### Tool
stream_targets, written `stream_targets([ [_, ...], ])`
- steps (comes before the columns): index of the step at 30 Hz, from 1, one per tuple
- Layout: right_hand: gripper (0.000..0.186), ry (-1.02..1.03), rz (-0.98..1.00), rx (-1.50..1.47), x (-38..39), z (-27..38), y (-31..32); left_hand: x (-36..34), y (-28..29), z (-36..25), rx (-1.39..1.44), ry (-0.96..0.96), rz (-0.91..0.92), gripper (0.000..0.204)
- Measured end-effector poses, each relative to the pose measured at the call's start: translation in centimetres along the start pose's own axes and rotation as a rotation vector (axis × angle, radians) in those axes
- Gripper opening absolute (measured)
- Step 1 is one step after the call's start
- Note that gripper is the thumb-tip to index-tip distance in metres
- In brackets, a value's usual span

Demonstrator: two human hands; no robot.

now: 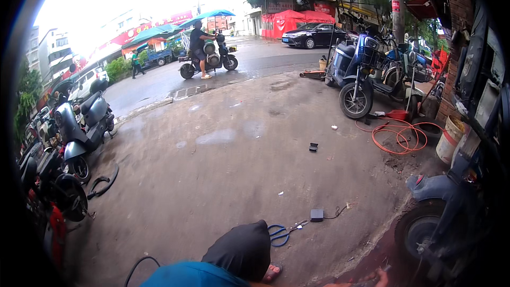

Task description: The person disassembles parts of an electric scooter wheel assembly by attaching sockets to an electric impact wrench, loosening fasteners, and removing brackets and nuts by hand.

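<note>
My right hand shows only in part at the lower right edge, low by the wheel of a grey-blue scooter. Its fingers look curled around something small and thin, too blurred to name. My left hand is out of the picture. On the ground beyond my dark-trousered knee lies a pair of scissors with blue handles. Just past their tips sits a small grey box, a thin wire trailing from it.
A black bracket-like piece lies farther out. To the right are an orange hose in loops, a white bucket and a blue scooter. Parked scooters line the left. On the road, a person rides a scooter carrying gas cylinders.
</note>
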State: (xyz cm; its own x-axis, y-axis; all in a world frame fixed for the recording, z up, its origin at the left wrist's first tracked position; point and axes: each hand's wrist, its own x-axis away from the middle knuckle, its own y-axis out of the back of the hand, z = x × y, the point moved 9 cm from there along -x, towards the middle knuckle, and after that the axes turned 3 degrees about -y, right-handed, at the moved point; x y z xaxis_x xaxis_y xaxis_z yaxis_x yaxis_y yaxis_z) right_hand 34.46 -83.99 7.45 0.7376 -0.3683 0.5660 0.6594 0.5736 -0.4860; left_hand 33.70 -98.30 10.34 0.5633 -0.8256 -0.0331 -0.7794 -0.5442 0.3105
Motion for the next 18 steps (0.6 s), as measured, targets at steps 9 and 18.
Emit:
stream_targets([
  [9,0.015,-0.045,0.015,0.004,0.2,0.2,-0.8,-0.3,0.9,-0.9,-0.067,-0.131,-0.06,0.044],
  [18,0.019,0.065,0.127,-0.078,-2.1,-0.5,-0.3,-0.9,2.1,-0.9,-0.125,0.282,0.303,0.042],
])
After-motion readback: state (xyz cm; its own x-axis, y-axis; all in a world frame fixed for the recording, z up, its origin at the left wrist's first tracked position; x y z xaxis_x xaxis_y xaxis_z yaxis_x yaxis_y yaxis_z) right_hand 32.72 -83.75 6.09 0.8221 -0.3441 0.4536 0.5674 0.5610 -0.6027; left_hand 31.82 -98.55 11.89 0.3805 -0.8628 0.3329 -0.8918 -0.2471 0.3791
